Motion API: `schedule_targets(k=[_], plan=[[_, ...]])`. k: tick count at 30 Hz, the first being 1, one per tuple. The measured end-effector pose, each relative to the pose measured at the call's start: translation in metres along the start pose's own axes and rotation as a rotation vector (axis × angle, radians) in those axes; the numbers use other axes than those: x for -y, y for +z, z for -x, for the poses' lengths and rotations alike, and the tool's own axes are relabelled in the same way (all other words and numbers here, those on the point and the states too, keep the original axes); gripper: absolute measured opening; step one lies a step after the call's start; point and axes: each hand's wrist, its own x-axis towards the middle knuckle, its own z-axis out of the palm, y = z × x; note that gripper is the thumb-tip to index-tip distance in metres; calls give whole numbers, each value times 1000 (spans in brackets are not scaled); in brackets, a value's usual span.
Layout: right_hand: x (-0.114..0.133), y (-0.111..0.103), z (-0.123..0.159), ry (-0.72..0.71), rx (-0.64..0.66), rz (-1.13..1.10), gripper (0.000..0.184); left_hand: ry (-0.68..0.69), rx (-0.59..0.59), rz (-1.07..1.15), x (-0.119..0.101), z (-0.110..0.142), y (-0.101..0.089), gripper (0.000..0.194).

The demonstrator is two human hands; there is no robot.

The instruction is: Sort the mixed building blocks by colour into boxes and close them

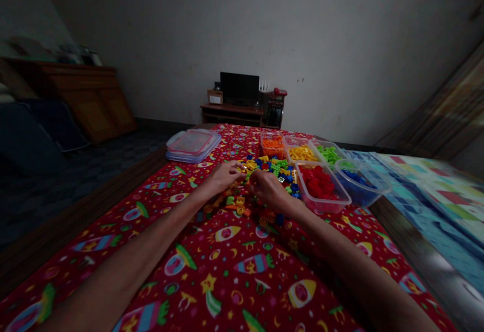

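Now, left hand (224, 175): my fingers rest curled on the loose mixed bricks (264, 171), frame centre; whether they pinch one, I cannot tell.
Right hand (266, 187): curled on the same pile, grip unclear.
Tubs: red bricks (319, 183), blue (359, 178), orange (273, 145), right of centre.
Lids (192, 144): stacked, upper left of the cloth.

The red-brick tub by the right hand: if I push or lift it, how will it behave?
The tub of red bricks looks like thin clear plastic, so its walls may flex under a one-sided grip. It is heaped near the rim with no lid, so tilting could spill pieces. On the patterned cloth it would probably drag and bunch the fabric rather than slide cleanly.
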Motion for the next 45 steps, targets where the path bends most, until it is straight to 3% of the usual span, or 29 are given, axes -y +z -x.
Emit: schedule_targets(k=[3,5,9,14,18,22,26,30,35,38,40,45], plan=[[0,-5,-6,174,-74,-149,31,-71,6,244,-12,6,3,42],[1,-6,-9,215,-54,-255,39,-111,11,351,-18,10,5,43],[3,-8,-8,130,24,-364,32,-162,46,450,-20,12,7,44],[5,-12,-5,124,24,-262,18,-189,86,421,-14,10,8,46],[-5,-20,-9,127,-21,-189,20,-164,28,401,-8,5,-1,42],[-34,-40,-40,146,-77,-44,22,-80,-42,271,1,-4,-20,37],[-74,-69,-87,223,-191,174,17,13,-84,-62,13,-10,-35,28],[-96,-87,-108,270,-240,303,34,80,-67,-355,23,-12,-41,27],[-72,-79,-78,275,-248,203,29,25,12,-489,35,-11,-32,32],[-50,-64,-47,236,-143,146,25,-65,-7,-445,38,-6,-16,53],[-38,-53,-30,173,-47,148,23,-100,43,-384,37,-1,-4,61],[-16,-27,-11,42,117,203,22,-37,136,-248,23,4,11,63]])
